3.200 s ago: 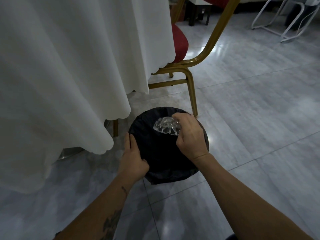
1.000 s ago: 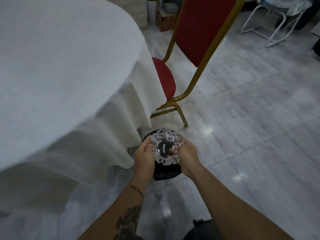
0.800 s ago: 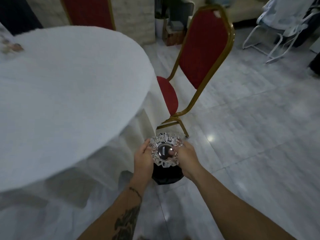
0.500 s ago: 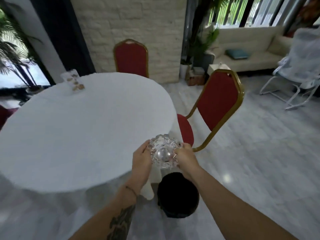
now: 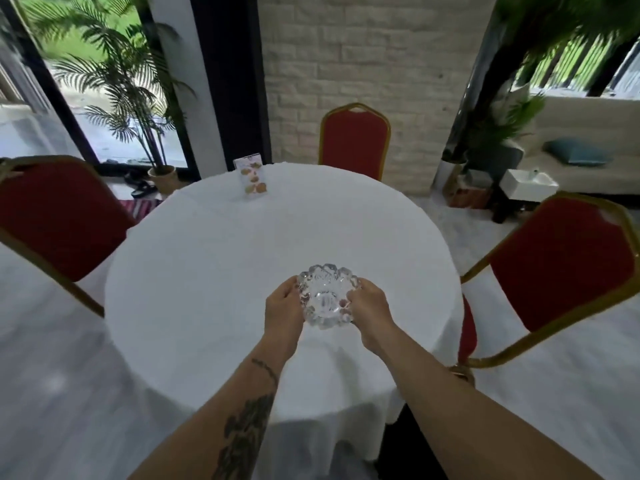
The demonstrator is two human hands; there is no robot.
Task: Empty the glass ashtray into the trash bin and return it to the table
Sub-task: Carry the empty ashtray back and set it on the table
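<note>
Head view: both hands hold the glass ashtray [image 5: 326, 299] over the round worktop [image 5: 214, 271], which has a white cloth on it. Left hand [image 5: 283, 308] grips the ashtray's left rim, fingers curled round the edge. Right hand [image 5: 370, 308] grips the right rim, thumb on the near side. So each grip is closed on the ashtray, one per side. Ashtray is upright, bowl facing up, scalloped rim, clear glass; looks empty inside, nothing dark in it. It sits over the near-centre part of the worktop; cannot tell if its base touches the cloth or is just above it. Left forearm [image 5: 242, 420] has a dark tattoo.

Far side of the worktop: a small upright card stand [image 5: 251, 177] with brownish pictures on it, well apart from the ashtray. Three red chairs with gold frames round the worktop: one at the far side [image 5: 355, 142], one at left [image 5: 59, 216], one at right [image 5: 561, 261]. A dark shape shows below the cloth's edge at lower right [image 5: 401, 441]; cannot tell what it is. Background: pale brick wall [image 5: 363, 57], potted palm [image 5: 138, 98] by the window at left, a pale sofa with a blue cushion [image 5: 575, 156] at right. Edges of the frame are blurred.
</note>
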